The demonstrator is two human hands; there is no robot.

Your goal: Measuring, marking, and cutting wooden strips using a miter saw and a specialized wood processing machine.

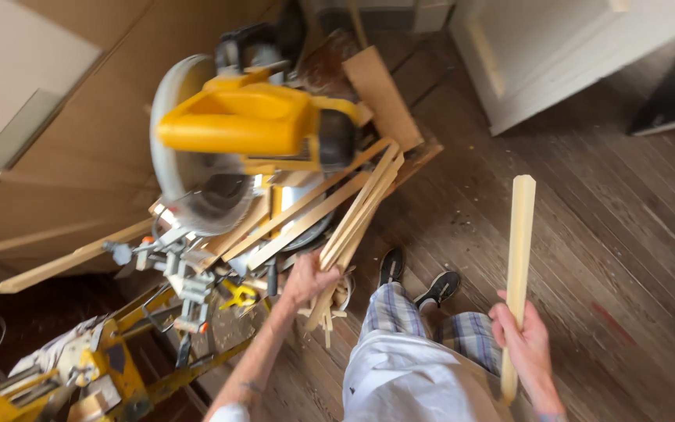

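Note:
My right hand grips a single pale wooden strip that stands nearly upright over the floor, at the right of the head view. My left hand is closed around the lower end of a bundle of thin wooden strips. The bundle leans up and to the right across the base of a yellow mitre saw. My legs in plaid shorts and dark shoes show below the strips.
The saw sits on a yellow and grey stand at the lower left. More long wood strips lie across the saw table. A flat board lies behind the saw. A white door is at the upper right on a dark plank floor.

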